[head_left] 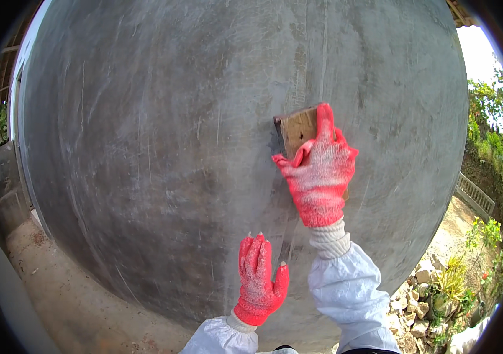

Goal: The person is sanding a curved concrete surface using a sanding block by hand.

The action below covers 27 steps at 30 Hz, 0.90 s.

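A grey cement-plastered wall (163,141) fills most of the view, marked with pale scratches and streaks. Right of centre, my right hand (321,168) in a dusty red glove grips a wooden sanding block (300,131) against the wall. A dark edging, like sandpaper, shows along the block's left side; its underside is hidden. My right index finger stretches up along the block's right edge. Lower down and to the left, my left hand (258,280), gloved in red with bare fingertips, is open with fingers stretched upward. It lies at the wall and holds nothing.
Bare ground (74,295) runs along the wall's foot at lower left, with a low wall (3,183) beyond. At lower right lie broken stones (413,307) among plants (453,280). A concrete balustrade (474,196) stands farther right.
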Tool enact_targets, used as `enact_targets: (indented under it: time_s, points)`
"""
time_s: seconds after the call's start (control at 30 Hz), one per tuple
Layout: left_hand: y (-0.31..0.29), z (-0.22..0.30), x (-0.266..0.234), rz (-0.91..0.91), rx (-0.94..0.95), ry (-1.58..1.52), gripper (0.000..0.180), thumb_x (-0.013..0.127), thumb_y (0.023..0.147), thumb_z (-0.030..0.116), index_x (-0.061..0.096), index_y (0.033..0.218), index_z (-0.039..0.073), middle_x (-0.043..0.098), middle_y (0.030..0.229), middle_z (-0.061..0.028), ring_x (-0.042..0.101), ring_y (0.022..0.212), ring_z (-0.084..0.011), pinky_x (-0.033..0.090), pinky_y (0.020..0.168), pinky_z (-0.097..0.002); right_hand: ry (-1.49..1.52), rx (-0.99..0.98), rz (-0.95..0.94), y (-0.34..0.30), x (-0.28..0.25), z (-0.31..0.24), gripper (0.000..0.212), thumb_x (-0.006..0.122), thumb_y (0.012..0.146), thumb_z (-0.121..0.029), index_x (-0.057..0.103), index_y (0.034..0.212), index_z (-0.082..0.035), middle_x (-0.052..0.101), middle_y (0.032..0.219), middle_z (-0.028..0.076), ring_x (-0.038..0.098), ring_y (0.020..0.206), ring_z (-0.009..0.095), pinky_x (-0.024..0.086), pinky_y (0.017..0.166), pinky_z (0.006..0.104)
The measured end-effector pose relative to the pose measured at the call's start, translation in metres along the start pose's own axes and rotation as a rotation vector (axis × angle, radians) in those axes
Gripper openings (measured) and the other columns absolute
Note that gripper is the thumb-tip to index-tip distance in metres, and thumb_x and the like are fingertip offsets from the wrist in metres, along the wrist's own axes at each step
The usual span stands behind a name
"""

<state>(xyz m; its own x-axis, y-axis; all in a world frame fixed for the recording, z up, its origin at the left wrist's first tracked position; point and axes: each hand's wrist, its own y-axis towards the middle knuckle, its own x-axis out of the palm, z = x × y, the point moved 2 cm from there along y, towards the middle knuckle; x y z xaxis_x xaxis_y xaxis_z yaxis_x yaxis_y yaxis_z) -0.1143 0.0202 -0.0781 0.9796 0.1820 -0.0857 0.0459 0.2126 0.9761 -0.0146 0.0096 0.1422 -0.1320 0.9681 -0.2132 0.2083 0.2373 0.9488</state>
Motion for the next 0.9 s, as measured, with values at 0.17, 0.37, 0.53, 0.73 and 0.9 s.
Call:
enact_targets:
  time_s: [0.17,0.37,0.53,0.73,0.9]
  points:
    - [0.032,0.0,0.025,0.03,-0.082,0.046,0.073,0.066,0.089,0.01,0.031,0.149,-0.009,0.036,0.151,-0.0317,0.034,0.14,-0.0518,0.029,0.116,-0.0566,0.19,-0.074,-0.17,0.018,-0.004,0.006,0.083,0.08,0.074,-0.022,0.042,0.146,-0.006,0.062,0.082,0.004,0.054,0.071,0.02,0.052,0.08,0.0509]
    - [-0.047,-0.037,0.11,0.003,-0.386,-0.468,0.085,0.069,0.091,0.029,0.02,0.155,-0.002,0.033,0.152,-0.0303,0.034,0.141,-0.0495,0.031,0.115,-0.0547,-0.233,-0.169,-0.324,-0.125,0.014,0.047,0.045,0.076,0.075,-0.024,0.068,0.118,-0.012,0.055,0.141,0.006,0.056,0.113,0.03,0.038,0.102,0.0536]
    - [0.014,-0.024,0.113,0.188,-0.168,0.559,0.091,0.074,0.087,0.041,0.025,0.154,0.005,0.027,0.154,-0.0303,0.035,0.135,-0.0534,0.036,0.109,-0.0597,0.152,-0.225,-0.324,-0.123,-0.006,0.065,0.01,0.073,0.076,-0.011,0.069,0.078,-0.002,0.058,0.139,0.015,0.059,0.112,0.035,0.043,0.099,0.0485]
    - [0.249,-0.019,0.021,0.314,0.078,0.473,0.077,0.077,0.082,0.033,0.044,0.149,0.013,0.027,0.16,-0.0226,0.039,0.132,-0.0504,0.041,0.108,-0.0554,0.272,0.023,-0.179,-0.168,-0.072,0.11,0.03,0.066,0.071,0.011,0.04,0.066,-0.002,0.064,0.135,0.016,0.061,0.114,0.035,0.045,0.098,0.0411]
    - [0.166,-0.042,0.033,0.223,0.049,0.524,0.078,0.077,0.082,0.031,0.042,0.15,0.014,0.026,0.158,-0.0269,0.037,0.134,-0.0525,0.038,0.109,-0.0583,0.29,0.199,-0.123,-0.222,-0.072,0.133,0.032,0.069,0.065,0.015,0.041,0.062,-0.001,0.067,0.129,0.017,0.062,0.112,0.04,0.049,0.089,0.0435]
